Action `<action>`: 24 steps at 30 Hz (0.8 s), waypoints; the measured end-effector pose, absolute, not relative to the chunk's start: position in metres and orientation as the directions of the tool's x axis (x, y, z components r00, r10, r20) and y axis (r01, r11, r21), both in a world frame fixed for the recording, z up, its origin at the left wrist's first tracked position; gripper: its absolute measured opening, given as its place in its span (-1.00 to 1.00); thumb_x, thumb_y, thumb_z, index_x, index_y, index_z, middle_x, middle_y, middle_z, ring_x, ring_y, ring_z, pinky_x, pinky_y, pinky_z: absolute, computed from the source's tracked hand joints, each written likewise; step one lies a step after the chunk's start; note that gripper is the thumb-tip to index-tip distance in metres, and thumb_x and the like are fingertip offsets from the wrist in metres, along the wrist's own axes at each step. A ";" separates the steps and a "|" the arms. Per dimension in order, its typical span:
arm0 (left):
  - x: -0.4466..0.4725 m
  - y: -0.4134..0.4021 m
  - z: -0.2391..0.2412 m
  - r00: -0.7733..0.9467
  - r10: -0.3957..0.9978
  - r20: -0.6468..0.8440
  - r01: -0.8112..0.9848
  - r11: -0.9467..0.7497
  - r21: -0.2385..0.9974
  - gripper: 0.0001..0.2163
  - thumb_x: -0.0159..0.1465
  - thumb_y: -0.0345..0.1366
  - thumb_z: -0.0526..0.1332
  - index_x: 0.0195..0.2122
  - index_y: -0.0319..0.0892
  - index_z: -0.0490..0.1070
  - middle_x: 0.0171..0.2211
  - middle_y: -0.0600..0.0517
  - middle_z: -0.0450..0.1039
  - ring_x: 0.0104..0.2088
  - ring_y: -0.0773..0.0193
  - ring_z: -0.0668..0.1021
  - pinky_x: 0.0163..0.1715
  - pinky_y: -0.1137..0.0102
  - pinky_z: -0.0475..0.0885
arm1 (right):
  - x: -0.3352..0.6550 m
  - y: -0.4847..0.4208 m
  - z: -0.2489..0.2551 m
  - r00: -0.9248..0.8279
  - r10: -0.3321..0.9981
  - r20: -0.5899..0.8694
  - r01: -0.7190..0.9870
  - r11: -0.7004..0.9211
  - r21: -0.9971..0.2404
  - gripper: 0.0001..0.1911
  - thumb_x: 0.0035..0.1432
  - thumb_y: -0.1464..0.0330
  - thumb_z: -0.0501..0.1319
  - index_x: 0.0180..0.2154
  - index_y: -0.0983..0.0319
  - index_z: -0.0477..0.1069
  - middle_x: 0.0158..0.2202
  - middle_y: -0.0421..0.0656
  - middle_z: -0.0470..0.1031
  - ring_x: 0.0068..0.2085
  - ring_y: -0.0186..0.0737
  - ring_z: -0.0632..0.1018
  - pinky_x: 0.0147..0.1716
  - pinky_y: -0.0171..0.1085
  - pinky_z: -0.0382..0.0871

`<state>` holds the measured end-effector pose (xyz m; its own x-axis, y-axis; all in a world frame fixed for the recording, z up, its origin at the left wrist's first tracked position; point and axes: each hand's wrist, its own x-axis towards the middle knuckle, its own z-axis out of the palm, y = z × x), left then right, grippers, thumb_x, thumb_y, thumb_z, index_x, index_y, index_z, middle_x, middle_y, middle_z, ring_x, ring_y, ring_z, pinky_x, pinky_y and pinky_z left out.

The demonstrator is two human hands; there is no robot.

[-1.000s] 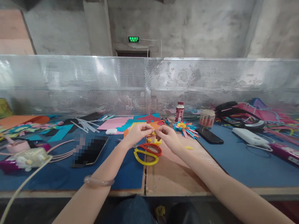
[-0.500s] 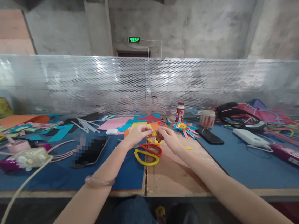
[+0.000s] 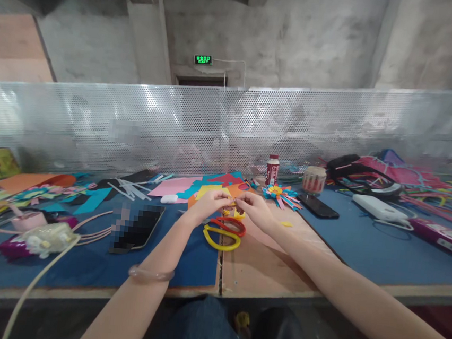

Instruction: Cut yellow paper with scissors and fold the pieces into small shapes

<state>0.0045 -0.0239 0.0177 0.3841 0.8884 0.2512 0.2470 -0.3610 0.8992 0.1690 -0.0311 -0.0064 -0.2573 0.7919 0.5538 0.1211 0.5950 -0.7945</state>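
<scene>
Your left hand (image 3: 209, 205) and right hand (image 3: 254, 208) have barely shifted, so handling continues at the same spot. Both seem to pinch a small yellow piece (image 3: 231, 201), at twelve o'clock from the scissors (image 3: 222, 231).

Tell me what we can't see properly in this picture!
All in the head view:
Yellow bit: tiny, and the left hand and right hand partly cover it, so its shape is unclear.
Scissors: the left wrist hides part of the blades.
Left-side phone: blurry squares cover part.
Bottle: its writing is too small.
Purple box: cut off by the right edge.
</scene>
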 end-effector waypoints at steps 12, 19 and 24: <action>0.006 -0.020 0.016 0.323 0.903 0.282 0.124 -0.336 0.934 -0.85 0.03 -0.31 0.22 -0.37 -0.24 0.38 -0.41 0.00 0.48 -0.37 0.33 0.51 -0.31 0.41 0.38 | 0.168 -0.034 -0.008 -0.165 0.536 0.828 0.426 0.796 -0.430 -0.99 0.06 0.41 0.08 -0.39 0.22 0.25 -0.41 -0.20 0.30 -0.38 -0.35 0.35 -0.40 -0.34 0.24; 0.006 -0.020 0.015 0.387 0.856 0.344 0.081 -0.403 0.912 -0.82 0.04 -0.29 0.22 -0.33 -0.24 0.37 -0.40 0.00 0.46 -0.37 0.33 0.51 -0.32 0.40 0.38 | 0.171 -0.034 -0.006 -0.243 0.472 0.848 0.515 0.803 -0.299 -0.95 0.09 0.44 0.07 -0.40 0.22 0.28 -0.37 -0.17 0.30 -0.33 -0.32 0.36 -0.36 -0.34 0.25; 0.007 -0.020 0.014 0.398 0.847 0.354 0.071 -0.413 0.908 -0.80 0.03 -0.28 0.24 -0.34 -0.25 0.37 -0.42 -0.01 0.45 -0.39 0.33 0.50 -0.33 0.40 0.38 | 0.172 -0.034 -0.006 -0.257 0.461 0.849 0.547 0.794 -0.265 -0.93 0.10 0.43 0.07 -0.38 0.21 0.31 -0.37 -0.15 0.32 -0.32 -0.30 0.37 -0.37 -0.33 0.26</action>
